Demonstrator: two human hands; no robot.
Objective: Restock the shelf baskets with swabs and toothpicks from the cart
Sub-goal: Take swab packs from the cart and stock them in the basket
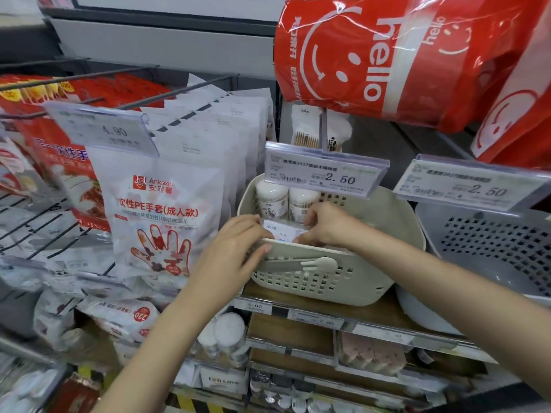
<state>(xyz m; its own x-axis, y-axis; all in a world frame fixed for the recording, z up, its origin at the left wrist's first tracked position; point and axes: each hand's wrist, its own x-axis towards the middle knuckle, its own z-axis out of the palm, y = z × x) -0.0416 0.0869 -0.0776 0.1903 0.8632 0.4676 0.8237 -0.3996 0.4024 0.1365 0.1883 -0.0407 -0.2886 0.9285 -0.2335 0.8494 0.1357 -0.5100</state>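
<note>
Both forearms reach up from the near edge toward a cream basket [343, 281] on the shelf. At its near-left rim the left hand [235, 248] lies with fingers fairly straight and close together, their tips against the rim and the end of a white pack [283, 232] lying just inside. On that pack's right end the right hand [325, 225] has its fingers curled, though how firmly they pinch it is hard to tell, since the tips are hidden behind the rim. Two round swab tubs [286, 201] stand upright at the far-left of the same basket, just beyond the pack. To the right sits a grey basket [489, 242], and I see nothing in the part that shows. Price tags [325, 168] hang above both baskets.

By the look of it, the step in hand is seating this pack in the near part of the cream basket. Next, the hands likely need to press it down flat below the rim and let go without knocking the tubs, then fetch more stock; the cart is out of sight.
</note>
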